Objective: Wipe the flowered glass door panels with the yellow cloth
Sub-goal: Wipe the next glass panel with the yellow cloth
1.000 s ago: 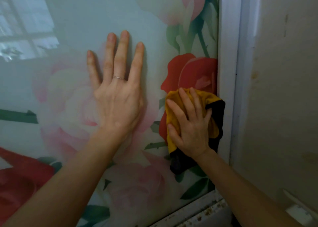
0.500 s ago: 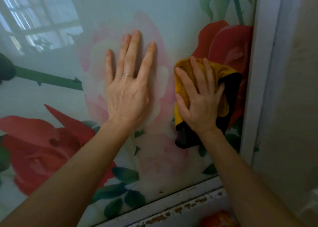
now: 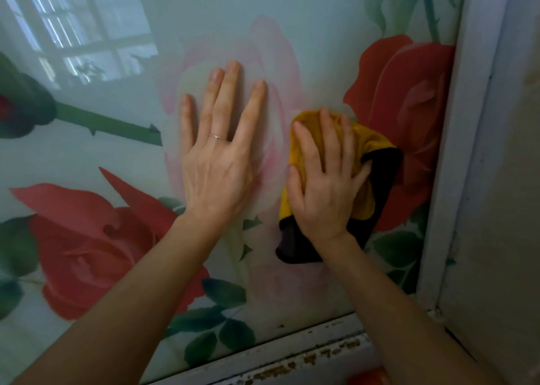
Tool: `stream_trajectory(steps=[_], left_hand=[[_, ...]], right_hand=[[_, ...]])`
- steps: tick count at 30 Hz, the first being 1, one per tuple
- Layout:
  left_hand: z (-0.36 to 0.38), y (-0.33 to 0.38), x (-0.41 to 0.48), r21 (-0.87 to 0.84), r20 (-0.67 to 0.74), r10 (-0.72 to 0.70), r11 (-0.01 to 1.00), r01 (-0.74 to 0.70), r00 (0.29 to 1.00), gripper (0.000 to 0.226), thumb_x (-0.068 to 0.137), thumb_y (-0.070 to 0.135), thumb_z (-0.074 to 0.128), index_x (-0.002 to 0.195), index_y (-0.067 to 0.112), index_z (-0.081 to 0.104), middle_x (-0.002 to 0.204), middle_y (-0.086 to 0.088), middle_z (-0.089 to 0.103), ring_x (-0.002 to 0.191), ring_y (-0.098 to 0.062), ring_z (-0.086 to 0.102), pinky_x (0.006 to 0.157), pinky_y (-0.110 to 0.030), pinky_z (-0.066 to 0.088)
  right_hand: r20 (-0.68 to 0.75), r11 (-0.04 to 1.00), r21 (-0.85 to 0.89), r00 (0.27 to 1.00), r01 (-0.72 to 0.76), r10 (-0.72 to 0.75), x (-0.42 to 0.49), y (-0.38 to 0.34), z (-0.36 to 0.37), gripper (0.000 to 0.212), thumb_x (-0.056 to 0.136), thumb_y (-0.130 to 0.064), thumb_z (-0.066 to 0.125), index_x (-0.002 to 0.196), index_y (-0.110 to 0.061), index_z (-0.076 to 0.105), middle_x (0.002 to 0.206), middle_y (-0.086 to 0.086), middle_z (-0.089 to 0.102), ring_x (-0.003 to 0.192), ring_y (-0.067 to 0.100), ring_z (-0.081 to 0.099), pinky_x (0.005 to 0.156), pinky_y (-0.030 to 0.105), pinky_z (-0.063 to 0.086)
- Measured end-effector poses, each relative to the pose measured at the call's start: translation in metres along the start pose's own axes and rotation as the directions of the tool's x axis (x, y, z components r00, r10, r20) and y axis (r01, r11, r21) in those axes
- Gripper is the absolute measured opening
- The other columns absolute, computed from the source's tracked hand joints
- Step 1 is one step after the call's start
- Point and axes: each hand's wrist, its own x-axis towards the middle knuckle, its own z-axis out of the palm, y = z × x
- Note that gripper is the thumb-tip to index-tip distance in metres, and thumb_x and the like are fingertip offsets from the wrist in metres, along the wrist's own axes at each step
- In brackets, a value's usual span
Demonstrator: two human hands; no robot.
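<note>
1. Nearest, a rust-flecked white bottom rail (image 3: 292,355) runs under the glass.
2. The right hand (image 3: 324,191), fingers spread flat, presses the yellow cloth (image 3: 365,142) on the flowered glass door panel (image 3: 233,13), overlapping a red rose (image 3: 409,98) on its right.
3. Just left, the left hand (image 3: 217,168) lies flat on the glass, fingers straight and apart.

I get dim, cool daylight here, soft and even. A window reflection (image 3: 87,42) glares bright on the glass panel (image 3: 233,10) at far left. The left hand (image 3: 217,162) throws a faint shadow beside its fingers (image 3: 229,104). The door frame (image 3: 458,180) bows at the right edge; near corners smear.
</note>
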Motion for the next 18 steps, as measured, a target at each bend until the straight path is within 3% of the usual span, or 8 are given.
stream_trajectory(steps=[1, 3, 6, 9, 11, 14, 16, 18], left_hand=[[-0.001, -0.002, -0.002, -0.001, -0.004, -0.003, 1.0, 0.003, 1.0, 0.051, 0.105, 0.02, 0.047, 0.155, 0.014, 0.039, 0.161, -0.02, 0.029, 0.15, -0.034, 0.029, 0.121, -0.054, 0.015], [-0.005, -0.006, -0.007, -0.014, -0.019, -0.013, 1.0, 0.012, 1.0, 0.046, 0.11, 0.029, 0.036, 0.153, 0.013, 0.042, 0.159, -0.02, 0.032, 0.149, -0.034, 0.031, 0.121, -0.055, 0.018], [-0.011, -0.019, -0.015, -0.037, -0.017, -0.02, 0.999, 0.019, 1.0, 0.043, 0.111, 0.02, 0.032, 0.153, 0.014, 0.043, 0.16, -0.02, 0.032, 0.15, -0.033, 0.028, 0.122, -0.054, 0.014], [-0.019, -0.037, -0.024, 0.001, -0.017, -0.036, 0.999, 0.036, 0.999, 0.057, 0.102, 0.0, 0.046, 0.155, 0.015, 0.038, 0.162, -0.018, 0.028, 0.152, -0.032, 0.023, 0.123, -0.052, 0.01], [-0.024, -0.042, -0.028, 0.014, -0.014, -0.047, 0.999, 0.047, 0.999, 0.069, 0.093, -0.008, 0.049, 0.156, 0.016, 0.036, 0.163, -0.019, 0.026, 0.152, -0.032, 0.022, 0.124, -0.053, 0.009], [-0.03, -0.049, -0.035, 0.021, -0.006, -0.075, 0.997, 0.075, 0.997, 0.066, 0.095, -0.005, 0.045, 0.156, 0.017, 0.036, 0.163, -0.018, 0.026, 0.153, -0.031, 0.021, 0.124, -0.053, 0.008], [-0.036, -0.057, -0.041, 0.021, 0.004, -0.108, 0.994, 0.108, 0.994, 0.059, 0.101, -0.001, 0.043, 0.156, 0.017, 0.037, 0.163, -0.018, 0.025, 0.153, -0.031, 0.019, 0.123, -0.052, 0.004], [-0.04, -0.067, -0.049, 0.033, 0.004, -0.14, 0.99, 0.14, 0.99, 0.066, 0.097, -0.007, 0.048, 0.156, 0.018, 0.037, 0.163, -0.019, 0.025, 0.153, -0.032, 0.018, 0.123, -0.055, 0.004]], right_hand=[[-0.015, 0.999, 0.0, 0.999, -0.046, 0.046, -0.001, -0.016, 0.002, 0.058, 0.096, -0.035, 0.054, 0.151, -0.03, 0.039, 0.161, 0.008, 0.039, 0.151, 0.033, 0.03, 0.106, 0.067, 0.029], [0.008, 1.0, 0.019, 1.0, 0.016, -0.017, -0.007, -0.042, 0.006, 0.058, 0.097, -0.036, 0.054, 0.152, -0.031, 0.036, 0.163, 0.005, 0.035, 0.152, 0.033, 0.03, 0.106, 0.066, 0.029], [0.077, 0.975, 0.058, 0.973, 0.213, -0.217, -0.013, -0.047, 0.005, 0.056, 0.099, -0.039, 0.054, 0.152, -0.033, 0.037, 0.163, 0.002, 0.036, 0.153, 0.027, 0.028, 0.106, 0.065, 0.029], [0.084, 0.964, 0.026, 0.96, 0.265, -0.266, -0.005, -0.03, 0.002, 0.055, 0.098, -0.039, 0.052, 0.151, -0.033, 0.038, 0.163, 0.004, 0.037, 0.152, 0.028, 0.029, 0.104, 0.064, 0.032], [0.033, 0.995, -0.003, 0.994, 0.102, -0.102, 0.005, -0.03, 0.005, 0.056, 0.095, -0.036, 0.052, 0.15, -0.031, 0.039, 0.162, 0.007, 0.038, 0.15, 0.03, 0.03, 0.105, 0.066, 0.031], [-0.062, 0.988, -0.005, 0.986, -0.155, 0.154, 0.004, -0.068, 0.013, 0.059, 0.095, -0.032, 0.052, 0.151, -0.028, 0.036, 0.162, 0.01, 0.038, 0.151, 0.035, 0.031, 0.107, 0.064, 0.029], [-0.024, 0.998, -0.002, 0.998, -0.065, 0.065, -0.014, -0.09, 0.017, 0.058, 0.096, -0.032, 0.052, 0.152, -0.028, 0.036, 0.162, 0.011, 0.038, 0.151, 0.035, 0.03, 0.106, 0.064, 0.03], [0.034, 0.992, 0.005, 0.991, 0.126, -0.126, -0.029, -0.089, 0.017, 0.056, 0.097, -0.031, 0.055, 0.151, -0.029, 0.04, 0.16, 0.008, 0.039, 0.151, 0.033, 0.031, 0.106, 0.064, 0.03]])
